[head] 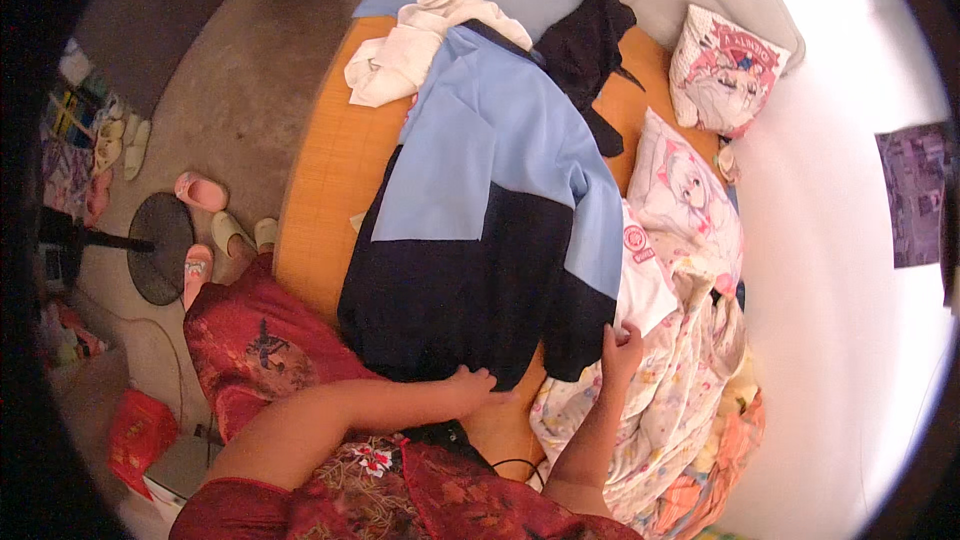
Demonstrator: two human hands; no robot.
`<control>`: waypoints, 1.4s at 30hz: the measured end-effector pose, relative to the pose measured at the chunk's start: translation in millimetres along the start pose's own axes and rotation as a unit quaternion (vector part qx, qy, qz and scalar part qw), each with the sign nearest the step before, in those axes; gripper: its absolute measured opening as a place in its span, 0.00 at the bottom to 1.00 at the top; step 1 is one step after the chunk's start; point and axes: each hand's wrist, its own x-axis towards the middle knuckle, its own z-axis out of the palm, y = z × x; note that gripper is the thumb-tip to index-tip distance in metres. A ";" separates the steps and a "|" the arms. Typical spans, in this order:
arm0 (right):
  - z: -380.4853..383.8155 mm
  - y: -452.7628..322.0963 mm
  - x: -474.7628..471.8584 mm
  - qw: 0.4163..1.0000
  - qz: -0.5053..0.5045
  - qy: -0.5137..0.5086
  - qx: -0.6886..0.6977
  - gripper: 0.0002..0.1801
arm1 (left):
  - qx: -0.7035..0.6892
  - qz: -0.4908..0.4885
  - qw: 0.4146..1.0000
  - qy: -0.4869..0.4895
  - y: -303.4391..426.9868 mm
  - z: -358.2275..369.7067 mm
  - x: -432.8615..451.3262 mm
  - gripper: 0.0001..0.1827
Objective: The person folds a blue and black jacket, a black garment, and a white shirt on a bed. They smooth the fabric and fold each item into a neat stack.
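Observation:
A light blue and black long-sleeved jacket lies spread over an orange-brown mat, one sleeve folded across its body and the other stretched along its right side. My left hand or its fingers rest at the black bottom hem; whether they pinch the cloth is not clear. At the cuff of the right-side sleeve is my right hand, thumb and finger close together at the black edge. A white printed cloth shows from beneath that sleeve.
Cream cloth and a black garment lie beyond the jacket. Two printed pillows and a patterned blanket lie along the right. Slippers and a round black stand base are on the floor at left.

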 end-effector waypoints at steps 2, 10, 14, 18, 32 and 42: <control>6.6 2.5 2.0 0.998 -0.054 0.013 -0.032 0.20 | 0.014 -0.033 0.999 -0.012 2.0 -1.3 6.6 0.35; 27.4 -15.0 4.6 0.989 -0.082 -0.120 -0.031 0.20 | -0.099 -0.059 0.993 -0.028 -51.8 29.1 45.9 0.36; 13.0 -16.5 0.4 0.947 -0.013 -0.264 0.184 0.18 | -0.107 -0.026 0.981 0.163 -42.4 10.3 1.1 0.29; 0.1 3.8 5.8 0.846 0.101 -0.311 0.422 0.21 | -0.211 -0.088 0.956 0.184 -17.5 -6.7 -12.4 0.26; 12.3 -416.2 224.0 0.657 -0.010 -0.412 0.632 0.14 | -0.353 -0.151 0.893 0.234 -49.7 -24.0 -130.9 0.31; 219.7 -507.5 58.6 0.671 0.052 -0.422 0.608 0.13 | -0.360 -0.252 0.879 0.187 -69.6 -7.4 -140.9 0.33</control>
